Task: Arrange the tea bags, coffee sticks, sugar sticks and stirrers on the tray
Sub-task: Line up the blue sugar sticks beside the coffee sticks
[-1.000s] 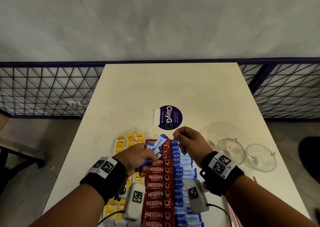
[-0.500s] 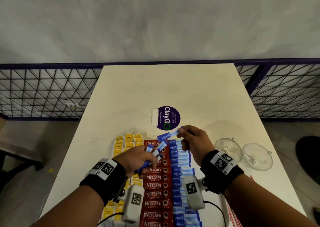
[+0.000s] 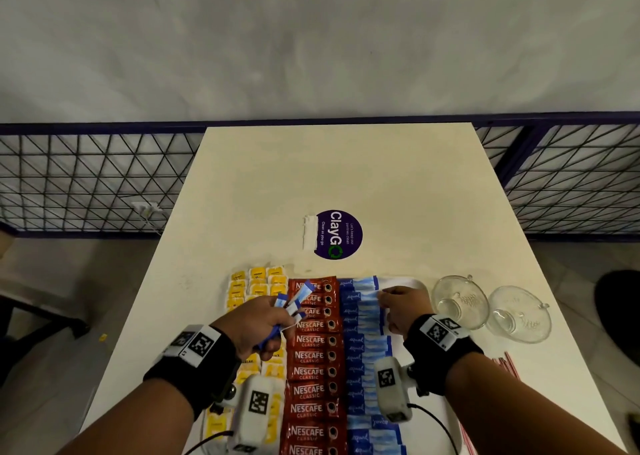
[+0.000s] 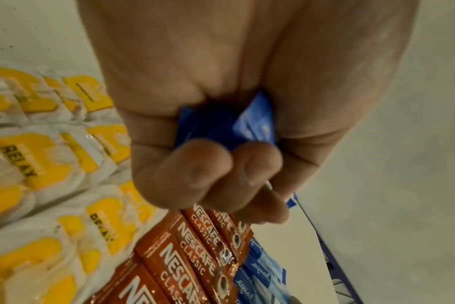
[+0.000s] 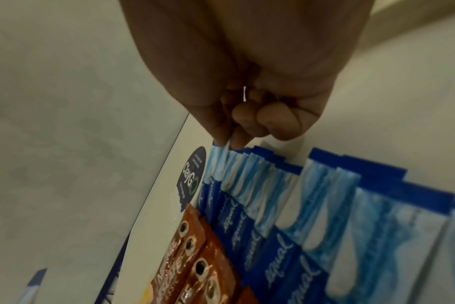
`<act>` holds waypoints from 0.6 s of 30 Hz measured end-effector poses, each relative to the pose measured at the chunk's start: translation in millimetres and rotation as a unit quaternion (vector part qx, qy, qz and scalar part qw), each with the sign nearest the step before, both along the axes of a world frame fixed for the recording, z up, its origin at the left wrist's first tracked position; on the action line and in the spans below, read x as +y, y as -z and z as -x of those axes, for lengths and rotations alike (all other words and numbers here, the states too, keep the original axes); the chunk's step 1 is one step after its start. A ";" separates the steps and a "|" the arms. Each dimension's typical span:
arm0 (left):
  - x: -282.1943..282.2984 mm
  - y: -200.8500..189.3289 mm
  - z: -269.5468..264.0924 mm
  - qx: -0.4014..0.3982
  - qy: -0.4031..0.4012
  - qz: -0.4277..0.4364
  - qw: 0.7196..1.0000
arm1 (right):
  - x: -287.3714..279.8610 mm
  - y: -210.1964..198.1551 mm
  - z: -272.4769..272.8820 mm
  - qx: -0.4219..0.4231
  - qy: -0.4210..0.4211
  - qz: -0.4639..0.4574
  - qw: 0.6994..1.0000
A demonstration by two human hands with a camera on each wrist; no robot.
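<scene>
On the white tray (image 3: 414, 283) lie three columns: yellow tea bags (image 3: 258, 281) on the left, red coffee sticks (image 3: 311, 357) in the middle, blue sugar sticks (image 3: 363, 347) on the right. My left hand (image 3: 256, 319) hovers over the coffee sticks and grips a bunch of blue sugar sticks (image 3: 294, 302); the left wrist view shows my left hand (image 4: 221, 164) curled round the bunch (image 4: 247, 125). My right hand (image 3: 398, 302) is at the far end of the sugar row. There my right hand (image 5: 229, 142) pinches the end of one sugar stick (image 5: 218, 160) with thumb and finger.
Two clear glass cups (image 3: 459, 302) (image 3: 517, 314) stand on the table right of the tray. Red stirrers (image 3: 507, 364) lie at the right near edge. A round purple sticker (image 3: 337, 234) marks the table beyond the tray. A mesh railing borders the table.
My right hand brought a sugar stick from above the tray's far end down onto the far end of the blue row. My left hand kept its bunch and barely moved.
</scene>
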State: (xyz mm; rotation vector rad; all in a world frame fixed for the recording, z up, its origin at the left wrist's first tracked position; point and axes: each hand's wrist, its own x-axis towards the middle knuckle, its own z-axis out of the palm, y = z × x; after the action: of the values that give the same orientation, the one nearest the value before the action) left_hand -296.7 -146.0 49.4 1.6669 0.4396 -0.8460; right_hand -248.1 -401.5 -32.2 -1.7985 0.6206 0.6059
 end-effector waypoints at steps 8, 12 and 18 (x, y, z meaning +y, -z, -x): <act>1.9 -2.6 2.2 -0.002 0.001 -0.011 1.000 | 7.0 -2.8 -6.5 -0.019 -0.046 0.082 0.995; 1.6 -2.7 2.4 0.003 -0.002 -0.014 1.000 | 6.4 -6.9 -10.8 -0.003 -0.101 0.134 0.986; 2.4 -0.4 2.7 0.002 -0.006 -0.013 1.000 | 8.6 -11.7 -13.9 0.006 -0.128 0.181 0.975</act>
State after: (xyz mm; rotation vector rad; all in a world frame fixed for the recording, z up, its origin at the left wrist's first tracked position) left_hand -299.4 -143.6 49.8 1.6860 0.4640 -0.8375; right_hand -234.2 -392.9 -20.5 -2.2407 0.5346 0.7115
